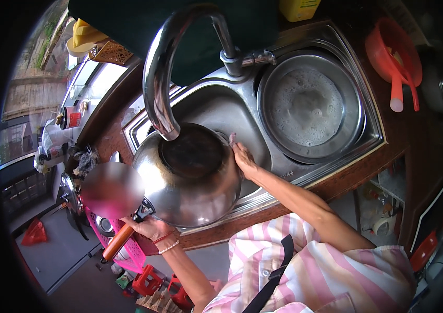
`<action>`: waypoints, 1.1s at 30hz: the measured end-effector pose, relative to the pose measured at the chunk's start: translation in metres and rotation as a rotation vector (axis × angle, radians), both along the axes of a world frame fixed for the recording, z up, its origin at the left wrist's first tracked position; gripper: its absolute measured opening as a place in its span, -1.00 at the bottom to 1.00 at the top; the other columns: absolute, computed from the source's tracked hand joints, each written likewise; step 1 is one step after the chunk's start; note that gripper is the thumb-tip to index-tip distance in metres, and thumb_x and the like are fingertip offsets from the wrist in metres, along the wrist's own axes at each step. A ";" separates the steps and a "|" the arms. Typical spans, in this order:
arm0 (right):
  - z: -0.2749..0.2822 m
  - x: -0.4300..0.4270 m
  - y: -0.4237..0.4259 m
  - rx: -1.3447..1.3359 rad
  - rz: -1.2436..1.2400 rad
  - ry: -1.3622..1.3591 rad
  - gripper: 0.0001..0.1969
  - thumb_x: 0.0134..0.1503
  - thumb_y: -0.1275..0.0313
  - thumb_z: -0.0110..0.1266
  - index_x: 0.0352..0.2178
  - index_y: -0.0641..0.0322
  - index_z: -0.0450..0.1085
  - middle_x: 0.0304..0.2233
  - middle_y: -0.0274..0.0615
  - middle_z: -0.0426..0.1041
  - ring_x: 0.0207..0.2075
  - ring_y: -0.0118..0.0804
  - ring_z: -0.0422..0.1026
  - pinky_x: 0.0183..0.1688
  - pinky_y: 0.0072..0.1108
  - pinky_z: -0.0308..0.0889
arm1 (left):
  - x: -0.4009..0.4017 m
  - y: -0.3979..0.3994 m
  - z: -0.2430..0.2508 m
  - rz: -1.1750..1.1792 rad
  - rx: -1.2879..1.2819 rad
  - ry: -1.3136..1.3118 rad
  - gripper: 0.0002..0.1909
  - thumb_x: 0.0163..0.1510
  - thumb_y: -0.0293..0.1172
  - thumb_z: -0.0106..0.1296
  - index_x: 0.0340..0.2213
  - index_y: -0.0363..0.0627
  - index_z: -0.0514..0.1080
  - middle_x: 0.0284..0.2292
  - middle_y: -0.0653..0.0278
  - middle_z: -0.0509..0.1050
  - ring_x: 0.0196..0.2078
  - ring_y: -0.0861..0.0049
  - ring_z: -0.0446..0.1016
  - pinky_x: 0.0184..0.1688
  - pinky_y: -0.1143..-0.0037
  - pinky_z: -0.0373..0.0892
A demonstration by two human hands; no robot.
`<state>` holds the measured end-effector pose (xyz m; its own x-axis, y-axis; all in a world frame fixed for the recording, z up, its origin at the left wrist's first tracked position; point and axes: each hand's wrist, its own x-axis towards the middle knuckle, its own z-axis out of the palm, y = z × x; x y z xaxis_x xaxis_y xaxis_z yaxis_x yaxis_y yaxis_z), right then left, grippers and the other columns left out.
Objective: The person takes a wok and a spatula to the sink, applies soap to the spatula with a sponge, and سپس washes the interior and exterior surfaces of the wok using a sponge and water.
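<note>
A steel wok (194, 199) is tipped over the left sink basin (221, 98), its outer side and dark round base facing up. My left hand (149, 227) grips its wooden handle (117, 242) close to the metal bracket. At the wok's right edge lies my right hand (244, 158), fingers against the steel. A small pinkish scrap, apparently cloth (232, 139), sticks out at its fingertips; most of it is hidden. The curved chrome faucet (158, 78) ends just above the wok's base, and no stream of water shows.
A steel basin (264, 117) of foamy water fills the right sink bowl. Red plastic dippers or strainers (395, 62) lie on the brown counter at right. Below left stand a pink plastic basket (135, 254) and red stools (147, 279). A blurred patch covers part of the left side.
</note>
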<state>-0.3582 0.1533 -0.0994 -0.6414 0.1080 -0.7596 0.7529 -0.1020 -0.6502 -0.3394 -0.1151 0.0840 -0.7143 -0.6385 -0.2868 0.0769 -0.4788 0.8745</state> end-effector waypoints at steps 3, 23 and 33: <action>0.028 0.031 0.001 0.067 -0.051 0.065 -0.54 0.13 0.05 -0.33 -0.28 0.26 0.27 -0.33 0.12 0.32 -0.23 0.11 0.26 -0.16 -0.27 0.12 | 0.000 0.004 0.000 0.040 0.025 -0.003 -0.28 -0.04 0.23 -0.15 -0.26 -0.33 0.39 -0.24 0.11 0.43 -0.15 0.34 0.36 0.00 0.33 0.25; 0.133 -0.088 -0.075 0.236 0.708 1.033 -0.57 0.11 0.20 -0.25 0.01 0.06 0.18 0.08 -0.16 0.09 0.14 -0.07 -0.04 0.16 -0.20 -0.24 | -0.010 0.045 0.016 0.109 -0.055 -0.214 -0.63 -0.02 -0.04 -0.07 -0.40 -0.14 0.36 -0.38 0.29 0.40 -0.28 0.48 0.37 -0.13 0.41 0.29; -0.010 -0.093 -0.021 0.189 0.441 0.672 -0.61 0.11 0.20 -0.32 -0.14 0.22 0.22 -0.10 -0.03 0.28 -0.11 0.03 0.26 -0.05 -0.32 0.18 | -0.006 0.032 0.004 0.080 0.021 -0.175 -0.52 -0.05 0.06 -0.08 -0.35 -0.15 0.39 -0.31 0.25 0.45 -0.25 0.41 0.40 -0.14 0.39 0.33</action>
